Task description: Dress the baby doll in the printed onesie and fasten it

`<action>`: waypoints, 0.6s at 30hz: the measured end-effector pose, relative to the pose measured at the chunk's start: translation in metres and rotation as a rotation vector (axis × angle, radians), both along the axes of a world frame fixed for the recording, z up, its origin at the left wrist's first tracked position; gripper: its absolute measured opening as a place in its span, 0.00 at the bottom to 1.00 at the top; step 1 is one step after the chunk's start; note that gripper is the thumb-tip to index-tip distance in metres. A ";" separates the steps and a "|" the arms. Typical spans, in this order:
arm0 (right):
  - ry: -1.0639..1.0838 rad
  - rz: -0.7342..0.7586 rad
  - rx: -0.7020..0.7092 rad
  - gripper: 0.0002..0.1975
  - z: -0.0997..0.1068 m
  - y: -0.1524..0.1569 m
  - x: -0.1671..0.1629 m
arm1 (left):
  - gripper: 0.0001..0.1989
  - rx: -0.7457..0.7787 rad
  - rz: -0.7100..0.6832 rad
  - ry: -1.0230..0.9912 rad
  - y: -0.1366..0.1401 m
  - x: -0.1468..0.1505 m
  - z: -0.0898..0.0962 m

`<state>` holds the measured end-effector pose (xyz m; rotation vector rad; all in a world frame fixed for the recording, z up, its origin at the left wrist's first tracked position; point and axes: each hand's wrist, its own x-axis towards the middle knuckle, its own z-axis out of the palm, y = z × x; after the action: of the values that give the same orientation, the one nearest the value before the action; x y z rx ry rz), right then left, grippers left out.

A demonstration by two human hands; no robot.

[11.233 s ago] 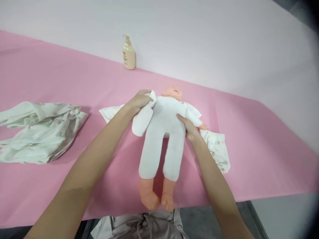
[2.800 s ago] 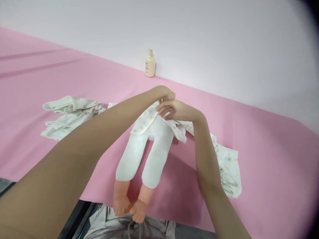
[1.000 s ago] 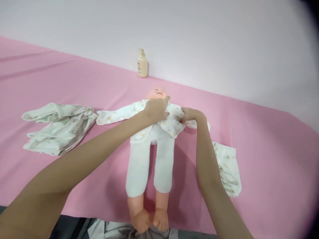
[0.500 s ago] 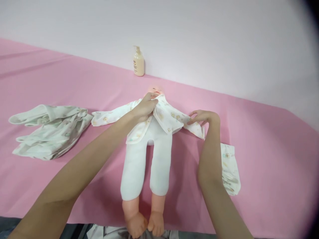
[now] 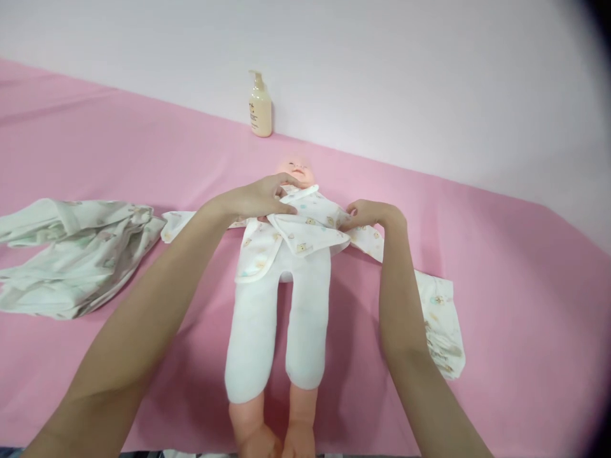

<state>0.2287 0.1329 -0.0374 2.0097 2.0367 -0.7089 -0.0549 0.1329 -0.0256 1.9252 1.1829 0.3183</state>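
Observation:
A baby doll lies on its back, feet towards me, with a soft white body and pink plastic head and feet. It wears a white printed baby shirt, its front flap drawn over the chest in folds. At the collar, just below the doll's chin, my left hand grips the shirt; part of its fingers is hidden by cloth. My right hand pinches the shirt where the right-side sleeve meets the body. Both sleeves stretch out sideways, the left one partly behind my forearm.
A cream pump bottle stands by the white wall behind the doll's head. Crumpled printed baby clothes lie at the left. A folded diaper lies beside my right forearm. Pink cloth covers the table.
My right hand has moved from the sleeve in towards the shoulder. My left hand has shifted slightly left, and the front flap lies more folded across the chest. The view has shifted a little.

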 end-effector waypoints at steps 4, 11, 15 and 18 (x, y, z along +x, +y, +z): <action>-0.015 0.029 0.152 0.26 0.012 -0.012 -0.035 | 0.29 0.078 0.036 0.183 -0.001 -0.002 0.005; 0.090 0.185 0.560 0.19 0.014 -0.033 -0.112 | 0.20 0.480 0.106 0.607 -0.008 0.002 0.001; 0.203 0.170 0.594 0.14 0.007 -0.029 -0.120 | 0.15 0.591 0.028 0.604 -0.003 0.008 -0.009; 0.398 0.185 0.568 0.11 0.005 -0.025 -0.114 | 0.13 0.590 -0.025 0.490 -0.002 0.010 -0.010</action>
<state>0.1144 0.1076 -0.0325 2.0173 2.8837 -0.5708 -0.0448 0.1310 -0.0359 2.6338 1.4902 0.1960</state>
